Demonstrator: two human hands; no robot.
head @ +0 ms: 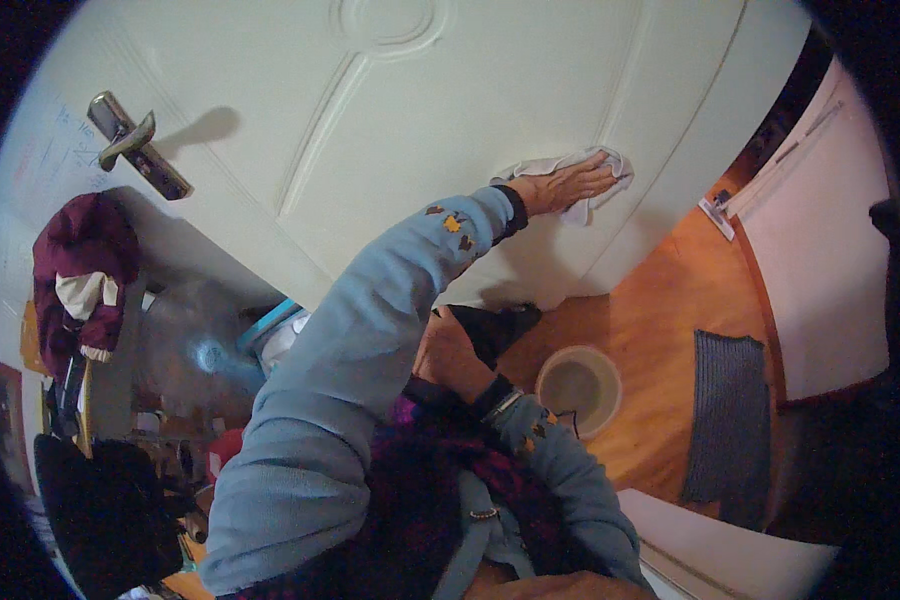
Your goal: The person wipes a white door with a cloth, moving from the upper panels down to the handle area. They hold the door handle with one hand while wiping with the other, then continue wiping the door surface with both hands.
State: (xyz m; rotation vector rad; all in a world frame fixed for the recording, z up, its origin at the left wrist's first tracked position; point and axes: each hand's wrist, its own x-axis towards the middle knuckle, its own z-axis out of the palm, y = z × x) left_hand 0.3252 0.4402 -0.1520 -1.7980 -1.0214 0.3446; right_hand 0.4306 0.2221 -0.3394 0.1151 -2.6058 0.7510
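My left hand (566,186) lies nearly flat on a white cloth (546,165), pressing it to the face of a white panelled door (450,112). Its fingers point right, and cloth shows around them. My left forearm in a light blue knitted sleeve crosses in front of me. Behind it, my right hand (457,356) is bent in close to my body. The sleeve partly hides that hand, so whether it holds anything cannot be seen. The door's raised moulding runs up from beside my left forearm.
A metal lever handle (139,146) sticks out at left, above a hanging maroon garment (86,262). A pale bucket (579,390) with greyish contents stands on the wooden floor (667,300) near a dark shoe (525,315). Further right lies a ribbed grey mat (727,412).
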